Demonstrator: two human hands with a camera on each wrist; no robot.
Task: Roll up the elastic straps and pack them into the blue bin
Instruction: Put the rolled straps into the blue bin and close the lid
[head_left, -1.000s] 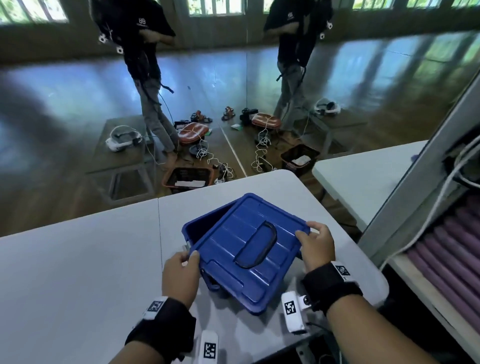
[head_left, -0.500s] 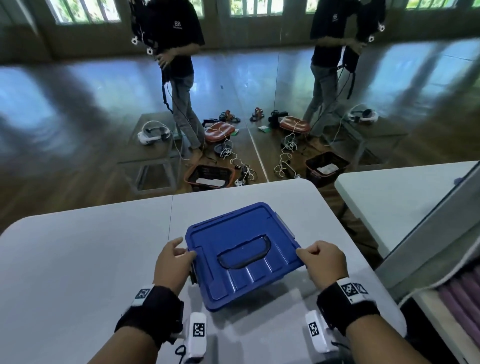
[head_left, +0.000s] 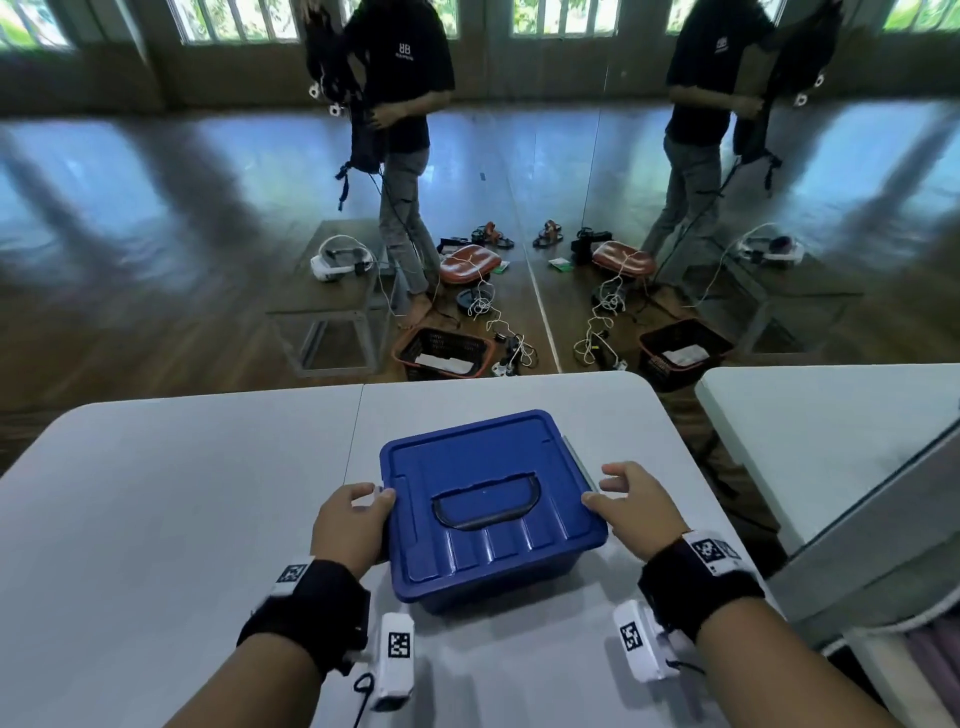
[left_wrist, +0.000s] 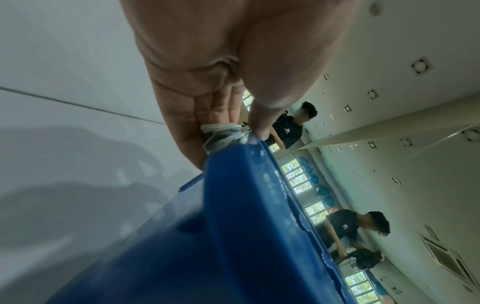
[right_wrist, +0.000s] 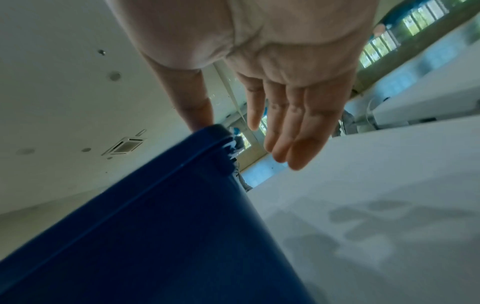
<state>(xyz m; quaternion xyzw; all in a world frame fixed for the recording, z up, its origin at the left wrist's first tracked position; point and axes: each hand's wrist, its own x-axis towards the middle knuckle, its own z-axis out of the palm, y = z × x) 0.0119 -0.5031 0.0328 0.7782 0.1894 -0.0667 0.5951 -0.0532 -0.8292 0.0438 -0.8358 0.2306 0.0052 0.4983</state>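
A blue bin (head_left: 493, 584) stands on the white table (head_left: 182, 493) with its blue lid (head_left: 467, 457) lying flat on top. No elastic straps show; the lid hides the bin's inside. My left hand (head_left: 374, 496) is at the lid's left edge, thumb on top, and pinches the pale side latch (left_wrist: 221, 133) against the rim. My right hand (head_left: 602, 488) is at the right edge. Its thumb touches the lid's rim (right_wrist: 207, 131). Its straight fingers (right_wrist: 285, 133) hang beside the bin's wall (right_wrist: 168, 226), apart from it.
A second white table (head_left: 831, 415) stands to the right across a narrow gap, with a grey slanted panel (head_left: 883, 530) near my right forearm. Beyond the table's far edge, on the floor, are a person (head_left: 405, 156), baskets (head_left: 441, 353), cables and a mirror wall.
The lid was tilted across the open bin; now it lies flat and square on it. Both hands slid to the lid's sides, and the right hand's fingers straightened.
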